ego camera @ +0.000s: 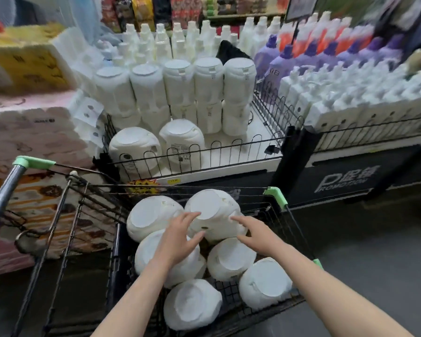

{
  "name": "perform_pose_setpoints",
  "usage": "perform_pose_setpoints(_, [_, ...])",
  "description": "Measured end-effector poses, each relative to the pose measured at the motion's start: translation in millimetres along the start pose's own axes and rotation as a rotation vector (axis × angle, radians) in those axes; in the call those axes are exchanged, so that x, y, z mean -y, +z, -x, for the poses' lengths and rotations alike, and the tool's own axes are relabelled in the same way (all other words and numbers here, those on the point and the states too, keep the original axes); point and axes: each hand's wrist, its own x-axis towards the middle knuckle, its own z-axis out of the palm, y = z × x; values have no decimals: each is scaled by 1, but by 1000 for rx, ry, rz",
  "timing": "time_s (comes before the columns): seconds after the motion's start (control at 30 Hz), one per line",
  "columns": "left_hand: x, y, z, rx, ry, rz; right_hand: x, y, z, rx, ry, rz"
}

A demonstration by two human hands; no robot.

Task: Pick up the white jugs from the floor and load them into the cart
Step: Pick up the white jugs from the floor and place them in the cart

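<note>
I see a dark floor (365,251) in a shop, with a wire shelf (204,152) of white bottles ahead and paper packs (27,132) on the left. Six white jugs (229,259) lie in the black cart (88,215). My left hand (178,239) and right hand (255,235) reach over the top jug (214,207), fingers spread, holding nothing.

Bright, even store light, soft shadows; motion blur smears the top right (wide-angle bending at edges), centre reasonably sharp.
</note>
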Motion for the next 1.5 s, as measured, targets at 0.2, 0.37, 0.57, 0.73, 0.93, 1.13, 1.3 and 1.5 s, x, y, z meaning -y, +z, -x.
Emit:
perform_pose_setpoints(0.2, [-118, 65, -79, 190, 271, -25, -89, -83, 66, -214, 237, -111])
perform_pose_setpoints(0.37, [-229, 150, -132, 315, 484, -58, -185, -141, 122, -326, 408, -200])
perform_pose_setpoints(0.57, [-383, 270, -183, 434, 598, -2, -320, -227, 200, -408, 574, -315])
perform_pose_setpoints(0.73, [-511, 355, -222, 509, 698, -16, -424, -302, 264, -535, 685, -344])
perform_pose_setpoints(0.93, [-624, 435, -273, 574, 765, -14, -523, -374, 308, -666, 790, -434])
perform_pose_setpoints(1.13, [-709, 519, -344, 656, 805, -5, -622, -436, 321, -775, 844, -528])
perform_pose_setpoints(1.3, [-782, 585, -422, 729, 839, -17, -704, -492, 325, -874, 914, -636])
perform_pose_setpoints(1.5, [-867, 661, -498, 783, 852, -29, -802, -550, 330, -926, 987, -749])
